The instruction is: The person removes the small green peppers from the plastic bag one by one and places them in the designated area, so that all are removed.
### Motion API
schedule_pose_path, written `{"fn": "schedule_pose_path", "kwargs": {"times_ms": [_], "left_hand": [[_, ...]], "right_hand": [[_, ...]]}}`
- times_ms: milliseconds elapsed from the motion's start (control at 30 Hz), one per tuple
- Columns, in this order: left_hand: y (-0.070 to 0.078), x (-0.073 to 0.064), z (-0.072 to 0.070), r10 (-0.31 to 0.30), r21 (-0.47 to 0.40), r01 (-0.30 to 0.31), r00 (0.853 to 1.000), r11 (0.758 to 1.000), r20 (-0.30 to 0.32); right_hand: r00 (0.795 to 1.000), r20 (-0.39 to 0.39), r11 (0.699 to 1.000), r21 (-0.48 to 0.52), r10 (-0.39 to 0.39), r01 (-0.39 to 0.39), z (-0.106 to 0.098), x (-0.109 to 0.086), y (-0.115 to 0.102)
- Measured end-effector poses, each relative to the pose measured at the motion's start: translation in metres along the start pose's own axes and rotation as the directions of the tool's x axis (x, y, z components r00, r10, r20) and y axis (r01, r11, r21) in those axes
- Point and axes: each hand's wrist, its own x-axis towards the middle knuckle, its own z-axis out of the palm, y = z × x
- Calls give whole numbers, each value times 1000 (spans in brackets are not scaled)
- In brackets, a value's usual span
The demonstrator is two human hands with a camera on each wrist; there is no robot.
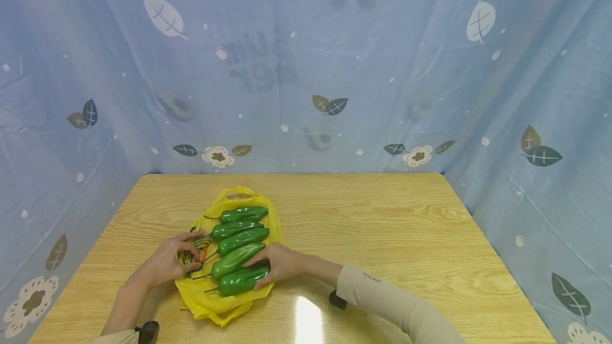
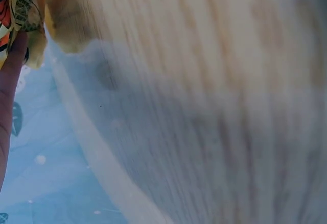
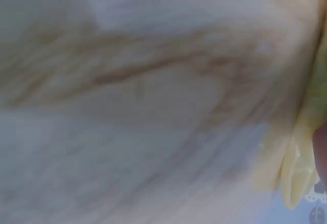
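Observation:
A flattened yellow plastic bag (image 1: 217, 307) lies on the table with several long green peppers in a row on it, stems to the left. My right hand (image 1: 282, 265) grips the tip end of the nearest green pepper (image 1: 237, 282), thumb on the near side and fingers on the far side. Another green pepper (image 1: 236, 260) lies just behind it, against those fingers. My left hand (image 1: 172, 256) rests with bent, spread fingers on the bag's printed left part, beside the stems. In the left wrist view, one finger (image 2: 13, 76) touches the printed bag (image 2: 30, 15).
The wooden table (image 1: 373, 227) stretches away to the right of the bag. A blue curtain (image 1: 306, 68) with leaf and flower prints hangs along the back and both sides. Light glares off the table (image 1: 308, 317) near its front edge.

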Motion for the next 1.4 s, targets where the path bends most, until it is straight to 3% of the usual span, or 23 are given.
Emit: {"fn": "schedule_pose_path", "kwargs": {"times_ms": [200, 367, 567, 733, 933, 1067, 1233, 1400], "left_hand": [[2, 0, 1, 9, -7, -9, 1000, 1000, -6], [3, -1, 1, 10, -13, -10, 1000, 1000, -17], [3, -2, 2, 28, 8, -28, 999, 1000, -21], [5, -1, 3, 32, 13, -32, 999, 999, -36], [5, 1, 4, 20, 13, -19, 999, 1000, -39], [6, 1, 4, 26, 22, -25, 999, 999, -48], [5, -1, 3, 33, 10, -32, 998, 999, -57], [5, -3, 2, 24, 12, -23, 998, 1000, -55]], "right_hand": [[998, -54, 994, 108, 13, -7, -4, -5, 6], [984, -163, 957, 291, 68, -18, -3, -10, 9], [960, -252, 923, 384, 124, -18, 1, -10, 10], [946, -254, 897, 436, 201, -73, 1, -13, 10], [918, -267, 819, 566, 295, -98, -5, -19, 6], [909, -278, 817, 567, 310, -105, -12, -26, 3], [920, -273, 821, 564, 283, -86, -32, -41, -14], [928, -278, 786, 618, 247, -23, -40, -58, -12]]}}
